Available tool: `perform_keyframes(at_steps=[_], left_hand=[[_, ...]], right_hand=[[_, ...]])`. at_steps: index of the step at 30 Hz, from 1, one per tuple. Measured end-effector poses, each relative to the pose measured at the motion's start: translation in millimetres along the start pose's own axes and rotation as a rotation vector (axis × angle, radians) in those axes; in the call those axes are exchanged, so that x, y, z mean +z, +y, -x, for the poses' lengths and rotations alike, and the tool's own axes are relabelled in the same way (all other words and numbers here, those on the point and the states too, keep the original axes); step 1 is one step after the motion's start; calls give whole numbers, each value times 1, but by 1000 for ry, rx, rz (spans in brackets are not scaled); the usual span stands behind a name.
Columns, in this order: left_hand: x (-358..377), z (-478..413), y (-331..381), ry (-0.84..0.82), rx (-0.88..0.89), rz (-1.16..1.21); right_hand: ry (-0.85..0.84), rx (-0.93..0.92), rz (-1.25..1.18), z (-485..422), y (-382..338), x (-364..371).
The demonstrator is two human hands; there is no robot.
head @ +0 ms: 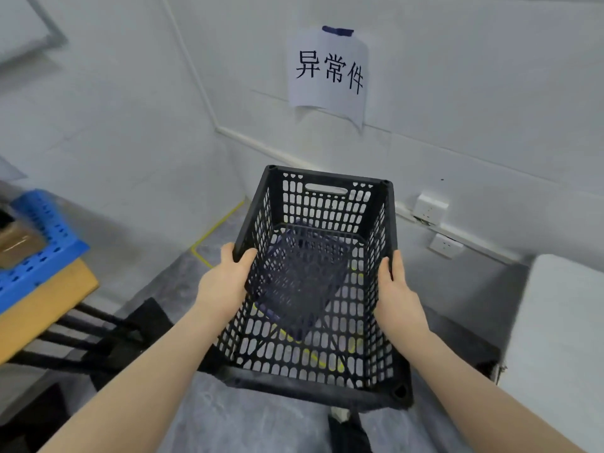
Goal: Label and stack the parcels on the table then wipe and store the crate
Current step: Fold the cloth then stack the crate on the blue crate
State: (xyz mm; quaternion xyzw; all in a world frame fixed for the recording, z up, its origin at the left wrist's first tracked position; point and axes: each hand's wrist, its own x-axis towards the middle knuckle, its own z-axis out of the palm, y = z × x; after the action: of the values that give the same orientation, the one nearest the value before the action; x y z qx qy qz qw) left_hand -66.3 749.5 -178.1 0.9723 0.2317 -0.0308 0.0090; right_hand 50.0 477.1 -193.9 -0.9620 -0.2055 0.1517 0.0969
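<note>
a person's view down at a black crate point(327, 204) with mesh walls, held in both hands over a grey floor point(261, 420) at the centre of the view. its open top faces up and its long sides run from 6 o'clock toward 12 o'clock.

the left hand point(225, 279) grips the crate's left rim at 9 o'clock, thumb hooked over the edge, fingers clamped on the outer wall. the right hand point(397, 289) grips the right rim at 3 o'clock, thumb on the edge, fingers clamped along the outside.

a dark blue mesh shape point(294, 273) shows through the crate's bottom; cannot tell whether it lies inside or underneath.

the crate's far edge is near a white wall point(490, 93). a paper sign point(328, 73) hangs there at 12 o'clock, and two sockets point(429, 207) sit just right of the far corner. a yellow line point(215, 230) marks the floor at the crate's 10 o'clock.

at the view's 9 o'clock a blue bin point(42, 237) holding a cardboard box point(18, 243) sits at the edge of a wooden tabletop point(42, 305), well apart from the crate, with open floor between. at 4 o'clock a white block point(562, 322) stands near the crate's right side.
</note>
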Motion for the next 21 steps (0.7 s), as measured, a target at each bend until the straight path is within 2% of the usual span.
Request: perform_keyframes(at_steps=[10, 21], left_hand=[[76, -136, -61, -99, 8, 9], [226, -296, -122, -158, 162, -53]], right_hand=[[-89, 33, 78, -135, -52, 60], [-174, 155, 141, -275, -83, 230]])
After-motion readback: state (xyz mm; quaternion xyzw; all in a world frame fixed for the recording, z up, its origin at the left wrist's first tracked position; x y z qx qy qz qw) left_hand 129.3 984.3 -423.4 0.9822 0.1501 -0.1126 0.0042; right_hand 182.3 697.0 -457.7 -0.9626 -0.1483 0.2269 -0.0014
